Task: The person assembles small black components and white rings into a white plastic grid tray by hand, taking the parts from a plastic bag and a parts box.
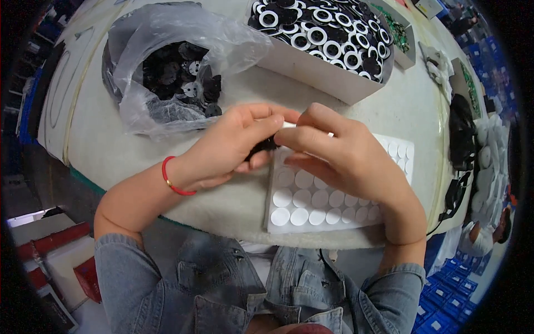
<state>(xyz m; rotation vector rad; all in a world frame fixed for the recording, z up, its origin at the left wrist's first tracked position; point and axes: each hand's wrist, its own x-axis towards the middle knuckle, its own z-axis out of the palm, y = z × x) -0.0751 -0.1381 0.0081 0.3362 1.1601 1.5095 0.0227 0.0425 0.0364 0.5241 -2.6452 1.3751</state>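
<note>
Pale work table (119, 158) is seen in the head view, with blue bins (448, 295) stacked in the background at lower right. Black part (263, 147) is pinched by the left hand (240, 136), above the table, between bag and sheet. Right hand (334, 145) is bent in toward it, fingers curled; a small white piece (289, 126) is seen between the hands, but which one it is gripped by cannot be told.

Risks, as judged: black part could be dropped if the left pinch is loosened. White piece could be creased if squeezed too hard. Round white pads (302, 199) could be scuffed by the right wrist, as the white sheet (269, 227) is overhung by it. Loose film could be snagged by the left hand, being close.

Containers: plastic bag (233, 50) is slumped open, dark discs (167, 72) inside. Cardboard box (317, 78) is heaped with white-ringed black discs (334, 50); spill likely if knocked. Smaller box (409, 53) beside it is loaded with green boards (392, 25)
</note>
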